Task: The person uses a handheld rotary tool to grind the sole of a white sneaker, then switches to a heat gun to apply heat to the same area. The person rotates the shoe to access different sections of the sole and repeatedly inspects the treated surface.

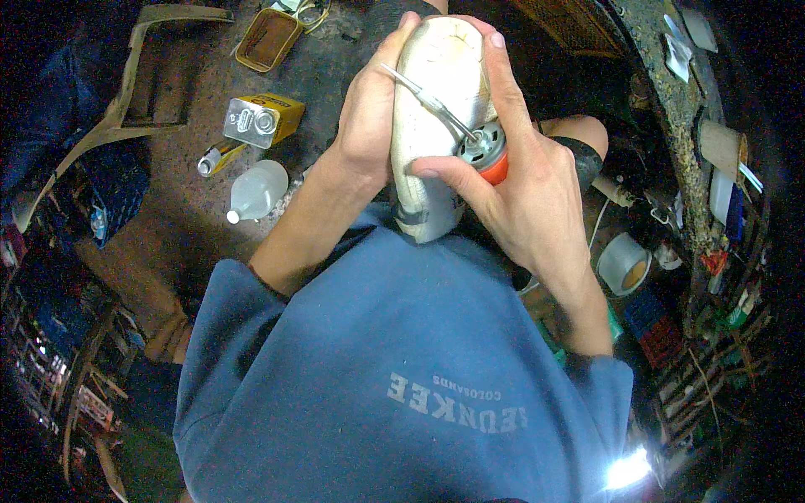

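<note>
A worn whitish shoe (438,88) is held upright in front of my chest, its pale sole turned up toward me. My left hand (367,117) is closed along the shoe's left edge, fingers wrapped behind it out of sight. My right hand (537,180) grips a small orange can (496,170) with a metal top and a long thin spout (432,102). The spout slants up and left across the sole; whether it touches is unclear. Some fingers of my right hand also rest along the shoe's right edge, with the thumb across the lower sole.
On the floor at left are a yellow rectangular tin (264,120), a small tube-like bottle (220,158) and a clear plastic bottle (258,191). A brown tray (268,39) lies farther off, near a chair frame (138,92). A cluttered bench (671,126) and white round container (624,263) stand right.
</note>
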Available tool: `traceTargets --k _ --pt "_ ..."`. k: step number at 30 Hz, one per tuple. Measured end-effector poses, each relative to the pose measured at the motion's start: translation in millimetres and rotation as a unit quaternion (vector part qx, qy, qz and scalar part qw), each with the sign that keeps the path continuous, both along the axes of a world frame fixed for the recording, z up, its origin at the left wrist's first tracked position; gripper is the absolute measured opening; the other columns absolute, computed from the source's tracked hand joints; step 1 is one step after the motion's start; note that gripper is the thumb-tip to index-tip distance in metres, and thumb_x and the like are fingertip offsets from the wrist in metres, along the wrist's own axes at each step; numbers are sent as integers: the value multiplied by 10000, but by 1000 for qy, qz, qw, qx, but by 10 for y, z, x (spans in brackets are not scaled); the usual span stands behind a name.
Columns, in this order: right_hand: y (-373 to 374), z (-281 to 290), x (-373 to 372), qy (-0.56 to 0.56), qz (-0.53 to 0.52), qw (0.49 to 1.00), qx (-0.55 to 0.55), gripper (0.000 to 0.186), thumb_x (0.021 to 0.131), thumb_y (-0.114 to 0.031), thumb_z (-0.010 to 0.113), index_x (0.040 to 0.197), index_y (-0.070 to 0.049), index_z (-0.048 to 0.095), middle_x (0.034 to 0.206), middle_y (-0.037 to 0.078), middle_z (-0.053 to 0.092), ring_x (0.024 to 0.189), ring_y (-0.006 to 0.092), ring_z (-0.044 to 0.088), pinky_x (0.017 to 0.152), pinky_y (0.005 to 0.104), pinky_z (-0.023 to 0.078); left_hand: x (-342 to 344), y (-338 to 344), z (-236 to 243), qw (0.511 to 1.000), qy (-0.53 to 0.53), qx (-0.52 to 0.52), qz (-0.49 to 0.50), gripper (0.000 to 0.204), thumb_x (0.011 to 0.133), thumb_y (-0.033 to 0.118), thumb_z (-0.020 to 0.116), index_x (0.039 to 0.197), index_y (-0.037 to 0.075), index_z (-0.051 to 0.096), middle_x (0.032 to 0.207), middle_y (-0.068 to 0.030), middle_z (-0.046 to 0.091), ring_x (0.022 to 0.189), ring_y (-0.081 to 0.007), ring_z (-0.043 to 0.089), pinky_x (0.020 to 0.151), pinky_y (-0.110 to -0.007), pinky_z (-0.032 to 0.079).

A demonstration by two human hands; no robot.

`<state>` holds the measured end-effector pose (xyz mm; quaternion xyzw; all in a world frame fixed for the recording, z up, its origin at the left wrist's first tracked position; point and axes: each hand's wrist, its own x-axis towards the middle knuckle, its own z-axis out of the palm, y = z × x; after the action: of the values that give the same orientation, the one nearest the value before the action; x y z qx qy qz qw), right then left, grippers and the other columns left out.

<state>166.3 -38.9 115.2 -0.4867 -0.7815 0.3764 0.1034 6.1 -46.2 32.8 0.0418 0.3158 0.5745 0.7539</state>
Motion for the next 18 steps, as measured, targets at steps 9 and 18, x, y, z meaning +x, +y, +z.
traceTargets --k 9,18 --pt "10 -89 8 64 25 997 41 1184 786 -432 921 1708 -153 232 1159 276 756 979 430 772 827 459 636 -11 3 -103 998 -29 50 4 592 1155 498 320 1335 49 662 1191 -66 742 1066 -178 716 973 -345 573" --pt "7 119 84 38 -21 997 -62 1042 850 -315 898 1678 -69 314 1338 263 708 1179 305 739 988 388 583 -24 -16 218 999 -17 27 -10 632 1160 544 253 1378 82 626 1135 -74 726 1024 -168 703 930 -316 567"
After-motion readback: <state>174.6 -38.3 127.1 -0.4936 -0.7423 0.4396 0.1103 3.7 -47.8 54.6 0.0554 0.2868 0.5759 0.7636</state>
